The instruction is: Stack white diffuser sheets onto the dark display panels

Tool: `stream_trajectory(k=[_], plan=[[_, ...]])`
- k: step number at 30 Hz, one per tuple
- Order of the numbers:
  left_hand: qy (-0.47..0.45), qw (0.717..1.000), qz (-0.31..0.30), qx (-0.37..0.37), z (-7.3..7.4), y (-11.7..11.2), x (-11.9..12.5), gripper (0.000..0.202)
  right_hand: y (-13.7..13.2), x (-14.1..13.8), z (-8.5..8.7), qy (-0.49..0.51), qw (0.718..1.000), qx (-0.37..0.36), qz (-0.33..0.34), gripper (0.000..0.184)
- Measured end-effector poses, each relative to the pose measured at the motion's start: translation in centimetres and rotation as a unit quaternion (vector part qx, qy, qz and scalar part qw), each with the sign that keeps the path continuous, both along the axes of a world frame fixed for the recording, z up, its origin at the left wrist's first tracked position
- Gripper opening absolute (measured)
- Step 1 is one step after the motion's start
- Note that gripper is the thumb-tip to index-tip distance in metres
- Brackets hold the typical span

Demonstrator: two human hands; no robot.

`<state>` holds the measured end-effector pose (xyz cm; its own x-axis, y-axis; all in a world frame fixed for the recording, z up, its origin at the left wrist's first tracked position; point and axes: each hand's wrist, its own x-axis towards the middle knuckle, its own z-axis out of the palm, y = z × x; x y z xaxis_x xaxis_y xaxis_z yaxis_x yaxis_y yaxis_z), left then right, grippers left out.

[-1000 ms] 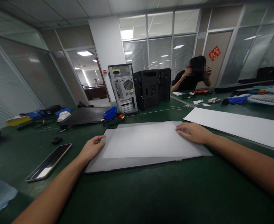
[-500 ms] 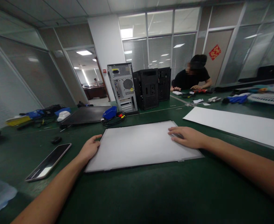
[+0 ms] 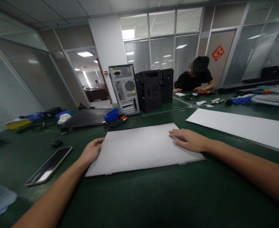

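Note:
A thin white panel (image 3: 139,148) with a dark rim lies flat on the green table in front of me. It looks like a screen's backlight panel topped by a white sheet, with small tabs along the near edge. At its left edge is my left hand (image 3: 91,152), fingers curled together against the rim; the fingertips are partly hidden. My right hand (image 3: 189,139) lies over the right side of the panel, fingers spread and pressing lightly on the white surface. A dark gap shows between its thumb and fingers.
A phone (image 3: 49,166) and a small black round object (image 3: 57,143) lie on the left. Computer cases (image 3: 150,90) stand behind a dark flat screen (image 3: 92,117) and a blue item (image 3: 111,115). Another white sheet (image 3: 244,128) lies right. A person (image 3: 195,76) sits across the table.
The white sheet's near edge has shifted slightly, and a second small tab now shows at its lower left. My right hand has moved a little to the left; the left hand stays at the edge.

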<state>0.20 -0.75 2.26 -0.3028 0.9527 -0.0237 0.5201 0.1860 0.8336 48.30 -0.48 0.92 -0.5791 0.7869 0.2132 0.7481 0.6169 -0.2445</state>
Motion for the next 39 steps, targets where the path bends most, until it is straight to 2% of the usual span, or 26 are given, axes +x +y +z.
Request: stream_trajectory(k=[5, 7, 11, 15, 21, 31, 39], plan=[[0.000, 1.000, -0.003, 0.001, 0.5, -0.5, 0.4, 0.053, -0.5, 0.0, 0.6, -0.010, 0.997, 0.053, -0.049, 0.059], [-0.001, 1.000, -0.002, 0.001, 0.6, -0.6, 0.4, 0.052, -0.9, 0.0, 1.1, -0.019, 0.998, 0.065, -0.002, 0.065], [-0.019, 1.000, -0.006, 0.002, 0.3, -0.4, 0.1, 0.055, -1.7, -0.5, 1.9, -0.040, 0.987, 0.044, 0.152, 0.078], [-0.022, 1.000, -0.005, 0.000, -0.1, -0.1, -0.2, 0.057, -2.5, -1.9, 2.1, -0.051, 0.974, 0.026, 0.219, 0.089], [-0.017, 1.000, -0.015, 0.004, -0.6, 0.3, -0.7, 0.055, -3.0, -2.7, 2.0, -0.035, 0.979, 0.013, 0.199, 0.075], [0.005, 1.000, -0.006, 0.011, 0.5, -0.5, 0.4, 0.050, -2.7, -2.5, 2.2, -0.037, 0.977, 0.050, 0.204, 0.070], [-0.019, 1.000, -0.014, 0.007, 0.1, -0.4, 0.2, 0.052, -2.0, -1.7, 2.1, -0.059, 0.979, 0.059, 0.184, 0.063]])
